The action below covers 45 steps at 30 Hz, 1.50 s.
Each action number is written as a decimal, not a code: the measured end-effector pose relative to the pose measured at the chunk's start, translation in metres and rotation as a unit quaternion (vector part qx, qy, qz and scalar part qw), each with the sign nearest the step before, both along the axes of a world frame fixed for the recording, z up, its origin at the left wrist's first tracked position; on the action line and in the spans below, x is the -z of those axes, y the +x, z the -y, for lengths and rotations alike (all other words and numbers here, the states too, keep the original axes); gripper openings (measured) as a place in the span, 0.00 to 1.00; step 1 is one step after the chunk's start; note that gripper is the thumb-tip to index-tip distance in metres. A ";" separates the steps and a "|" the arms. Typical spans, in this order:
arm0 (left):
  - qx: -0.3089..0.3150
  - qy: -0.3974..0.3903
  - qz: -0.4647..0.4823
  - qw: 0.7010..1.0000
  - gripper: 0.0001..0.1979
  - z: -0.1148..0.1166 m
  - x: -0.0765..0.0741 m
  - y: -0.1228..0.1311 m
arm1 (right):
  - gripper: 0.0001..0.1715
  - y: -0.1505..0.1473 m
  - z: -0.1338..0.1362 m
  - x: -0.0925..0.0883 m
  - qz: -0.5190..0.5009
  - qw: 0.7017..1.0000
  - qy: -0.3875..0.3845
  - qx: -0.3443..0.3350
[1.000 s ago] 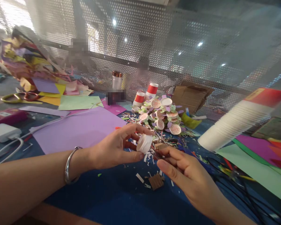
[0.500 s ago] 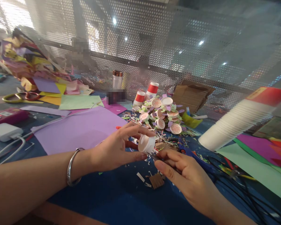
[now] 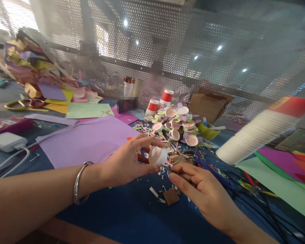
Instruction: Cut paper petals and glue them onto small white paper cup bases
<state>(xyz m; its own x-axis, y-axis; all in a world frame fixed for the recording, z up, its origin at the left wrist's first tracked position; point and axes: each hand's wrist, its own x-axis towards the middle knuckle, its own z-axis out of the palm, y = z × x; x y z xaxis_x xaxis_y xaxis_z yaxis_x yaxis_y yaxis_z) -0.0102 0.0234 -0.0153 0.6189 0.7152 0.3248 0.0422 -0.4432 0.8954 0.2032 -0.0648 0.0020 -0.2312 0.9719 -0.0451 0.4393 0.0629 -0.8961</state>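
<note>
My left hand (image 3: 132,157), with a silver bangle on its wrist, grips a small white cut-down paper cup (image 3: 157,155) between thumb and fingers. The cup is tilted, its round opening facing me. Closed fingers of my right hand (image 3: 193,183) hold a thin metal tool (image 3: 166,167), its tip against the cup's lower edge near my left thumb. Most of the tool lies hidden in the palm, so its kind is unclear. Just beyond both hands is a heap of cut cup bottoms (image 3: 176,123) with green and purple paper pieces attached.
A tall stack of white paper cups (image 3: 246,135) leans at right, near black cables (image 3: 264,210). Lilac paper (image 3: 86,142) lies at left, beyond it scissors (image 3: 27,104). Paper scraps (image 3: 171,196) litter the blue table. Folded cardboard (image 3: 208,105) stands by the mesh screen (image 3: 152,44).
The cup in my left hand has turned slightly, showing more of its opening. The tool tip stays at its lower edge. The whole view has shifted a little.
</note>
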 end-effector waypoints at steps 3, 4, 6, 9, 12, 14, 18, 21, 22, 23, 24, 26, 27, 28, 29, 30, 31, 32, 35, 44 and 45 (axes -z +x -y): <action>0.008 -0.004 0.004 1.000 0.24 0.000 0.001 0.000 | 0.19 0.000 0.001 0.000 -0.004 1.000 -0.004 -0.006; 0.010 -0.010 0.007 1.000 0.24 0.000 0.001 0.000 | 0.19 0.000 0.002 0.000 -0.004 1.000 -0.006 -0.006; 0.015 -0.024 0.014 0.999 0.24 0.001 0.002 0.000 | 0.20 0.000 0.002 0.000 -0.006 1.000 -0.012 -0.007; 0.020 -0.034 0.015 0.999 0.24 0.001 0.002 0.001 | 0.20 0.000 0.002 -0.001 -0.022 0.999 -0.027 -0.009; 0.019 -0.030 0.012 0.999 0.24 0.001 0.002 0.001 | 0.20 0.000 0.002 -0.002 -0.036 0.998 -0.041 -0.010; 0.023 -0.030 0.014 0.999 0.24 0.000 0.002 0.001 | 0.21 -0.001 0.002 -0.003 -0.038 0.998 -0.048 -0.011; 0.032 -0.029 0.023 0.999 0.25 -0.001 0.003 0.000 | 0.19 0.001 0.003 -0.004 -0.043 0.998 -0.045 -0.011; 0.034 -0.026 0.030 0.999 0.24 -0.001 0.002 0.000 | 0.19 0.005 0.004 -0.004 -0.047 0.999 -0.021 0.000; 0.035 -0.024 0.031 0.999 0.24 -0.001 0.001 0.000 | 0.19 0.006 0.004 -0.004 -0.048 0.999 -0.018 0.005; 0.036 -0.020 0.032 0.999 0.23 0.000 0.001 0.001 | 0.19 0.007 0.003 -0.004 -0.048 0.999 -0.018 0.008; 0.037 -0.018 0.032 0.999 0.23 0.001 0.000 0.001 | 0.19 0.008 0.003 -0.004 -0.048 0.999 -0.020 0.010; 0.037 -0.013 0.030 0.999 0.23 0.002 -0.001 0.001 | 0.20 0.008 0.002 -0.005 -0.043 0.999 -0.026 0.010; 0.037 -0.009 0.025 0.999 0.22 0.002 -0.001 0.001 | 0.20 0.007 0.002 -0.005 -0.038 0.999 -0.027 0.009; 0.037 -0.003 0.020 0.999 0.22 0.002 -0.001 0.001 | 0.20 0.007 0.001 -0.005 -0.035 0.999 -0.027 0.008; 0.037 0.005 0.014 0.999 0.22 0.002 -0.001 0.001 | 0.21 0.006 0.001 -0.005 -0.032 0.999 -0.025 0.007; 0.037 0.015 0.009 0.999 0.22 0.001 -0.001 0.000 | 0.21 0.005 0.001 -0.005 -0.031 0.999 -0.022 0.006; 0.037 0.025 0.004 0.999 0.21 0.001 -0.001 0.000 | 0.21 0.005 0.001 -0.005 -0.032 0.999 -0.020 0.005; 0.038 0.033 0.002 0.999 0.21 0.001 0.000 0.000 | 0.21 0.004 0.001 -0.005 -0.033 0.999 -0.020 0.005; 0.039 0.052 0.003 0.998 0.21 0.000 0.000 -0.001 | 0.21 0.005 0.002 -0.003 -0.039 0.999 -0.026 0.005; 0.037 0.098 -0.007 0.994 0.20 0.001 -0.004 -0.003 | 0.20 0.008 0.002 -0.002 -0.021 1.000 -0.009 0.003; 0.036 0.100 -0.008 0.994 0.20 0.001 -0.004 -0.003 | 0.20 0.008 0.002 -0.003 -0.018 1.000 -0.006 0.001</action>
